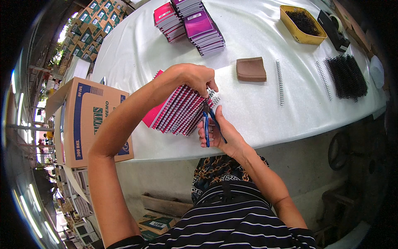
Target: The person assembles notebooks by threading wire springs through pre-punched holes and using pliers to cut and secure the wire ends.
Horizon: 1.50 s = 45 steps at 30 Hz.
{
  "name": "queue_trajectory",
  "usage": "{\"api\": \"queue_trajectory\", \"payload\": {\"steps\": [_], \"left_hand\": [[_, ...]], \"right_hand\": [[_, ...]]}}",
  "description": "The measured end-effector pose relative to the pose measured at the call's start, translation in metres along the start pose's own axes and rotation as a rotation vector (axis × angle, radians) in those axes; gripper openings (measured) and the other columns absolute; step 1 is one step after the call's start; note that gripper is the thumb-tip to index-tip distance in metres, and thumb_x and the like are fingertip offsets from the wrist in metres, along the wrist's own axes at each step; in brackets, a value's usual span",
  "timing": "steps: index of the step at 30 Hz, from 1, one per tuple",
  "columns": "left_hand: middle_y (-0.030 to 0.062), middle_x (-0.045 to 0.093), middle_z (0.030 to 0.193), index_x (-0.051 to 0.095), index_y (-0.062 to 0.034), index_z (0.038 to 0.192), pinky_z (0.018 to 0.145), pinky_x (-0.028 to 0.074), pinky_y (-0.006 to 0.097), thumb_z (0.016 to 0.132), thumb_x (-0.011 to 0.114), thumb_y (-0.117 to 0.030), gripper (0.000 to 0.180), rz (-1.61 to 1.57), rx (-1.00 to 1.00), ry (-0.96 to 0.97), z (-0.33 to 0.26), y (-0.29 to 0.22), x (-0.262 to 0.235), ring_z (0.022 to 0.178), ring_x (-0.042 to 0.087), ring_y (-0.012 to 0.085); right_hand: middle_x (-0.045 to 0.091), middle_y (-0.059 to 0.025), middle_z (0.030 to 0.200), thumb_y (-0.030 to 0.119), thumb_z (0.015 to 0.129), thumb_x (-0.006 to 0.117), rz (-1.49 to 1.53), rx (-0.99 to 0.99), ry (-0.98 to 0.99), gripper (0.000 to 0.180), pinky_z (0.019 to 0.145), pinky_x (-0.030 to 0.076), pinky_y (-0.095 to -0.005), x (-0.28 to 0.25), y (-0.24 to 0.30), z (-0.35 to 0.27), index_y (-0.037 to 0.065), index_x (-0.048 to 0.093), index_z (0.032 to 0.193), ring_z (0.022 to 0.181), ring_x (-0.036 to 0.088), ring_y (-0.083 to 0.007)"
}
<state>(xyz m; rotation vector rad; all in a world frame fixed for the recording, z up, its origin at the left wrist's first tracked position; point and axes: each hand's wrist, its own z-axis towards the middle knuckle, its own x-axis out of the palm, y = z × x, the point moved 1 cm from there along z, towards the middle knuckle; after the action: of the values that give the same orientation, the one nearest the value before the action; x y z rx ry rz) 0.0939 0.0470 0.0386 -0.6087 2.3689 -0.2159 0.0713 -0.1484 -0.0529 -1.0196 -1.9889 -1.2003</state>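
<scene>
A fanned stack of pink spiral notebooks (176,108) lies near the table's front edge, its bound edges toward me. My left hand (198,79) arches over the stack's right end, fingers bent down and pinched close to the protruding coil ends (214,98). What sits between those fingertips is hidden. From below, my right hand (219,132) grips blue-handled pliers (206,129), their jaws up against the coil ends beneath my left fingers. A brown folded pouch (251,69) and a loose spiral coil (280,83) lie to the right.
Purple notebooks (202,27) and pink notebooks (168,18) are stacked at the back. On the right are a yellow tray (304,40) of black coils, a tape dispenser (335,35), another coil (324,81) and a black coil bundle (346,78). A cardboard box (89,137) stands left.
</scene>
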Motion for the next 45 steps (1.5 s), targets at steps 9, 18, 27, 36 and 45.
{"api": "queue_trajectory", "payload": {"steps": [9,18,27,36,45], "left_hand": [[0.0208,0.066,0.118,0.062,-0.0022,0.125,0.09,0.051,0.033,0.074,0.072,-0.008,0.053,0.057,-0.01,0.01,-0.002,-0.003,-0.002,0.105,0.066,0.0272],[0.0215,0.071,0.1,0.061,-0.0111,0.13,0.074,0.054,0.034,0.072,0.073,-0.016,0.058,0.159,0.07,-0.058,0.004,-0.008,0.001,0.084,0.069,0.0287],[0.0179,0.072,0.102,0.065,-0.0054,0.124,0.075,0.054,0.032,0.07,0.074,-0.01,0.055,0.124,-0.008,-0.009,0.003,-0.019,0.0,0.086,0.07,0.0253],[0.0202,0.071,0.102,0.065,-0.0016,0.12,0.074,0.054,0.033,0.07,0.073,-0.01,0.052,0.146,0.095,-0.066,0.013,-0.005,0.007,0.085,0.07,0.0257],[0.022,0.071,0.102,0.064,-0.0013,0.122,0.074,0.054,0.033,0.068,0.064,-0.005,0.053,0.103,-0.018,-0.071,0.015,-0.013,0.005,0.083,0.07,0.0269]], "right_hand": [[0.057,-0.005,0.075,0.071,0.095,0.023,0.031,0.004,-0.019,0.075,0.062,0.049,-0.0325,0.001,0.001,-0.001,0.003,0.057,0.093,0.064,0.054,-0.0181],[0.045,-0.0009,0.064,0.07,0.094,0.03,0.132,0.058,0.13,0.07,0.052,0.035,-0.0276,-0.013,0.007,0.009,0.005,0.055,0.088,0.056,0.038,-0.013],[0.055,-0.0048,0.072,0.071,0.094,0.024,0.036,0.053,-0.034,0.077,0.06,0.048,-0.0328,-0.009,-0.002,0.002,0.001,0.058,0.093,0.063,0.053,-0.0192],[0.039,0.0002,0.062,0.07,0.093,0.029,0.043,0.083,0.059,0.071,0.051,0.032,-0.027,-0.014,0.01,0.009,0.004,0.054,0.086,0.053,0.034,-0.0123],[0.061,-0.0084,0.079,0.07,0.094,0.026,0.079,0.082,-0.011,0.076,0.067,0.053,-0.0344,-0.02,0.006,0.008,0.002,0.059,0.093,0.067,0.059,-0.0223]]}}
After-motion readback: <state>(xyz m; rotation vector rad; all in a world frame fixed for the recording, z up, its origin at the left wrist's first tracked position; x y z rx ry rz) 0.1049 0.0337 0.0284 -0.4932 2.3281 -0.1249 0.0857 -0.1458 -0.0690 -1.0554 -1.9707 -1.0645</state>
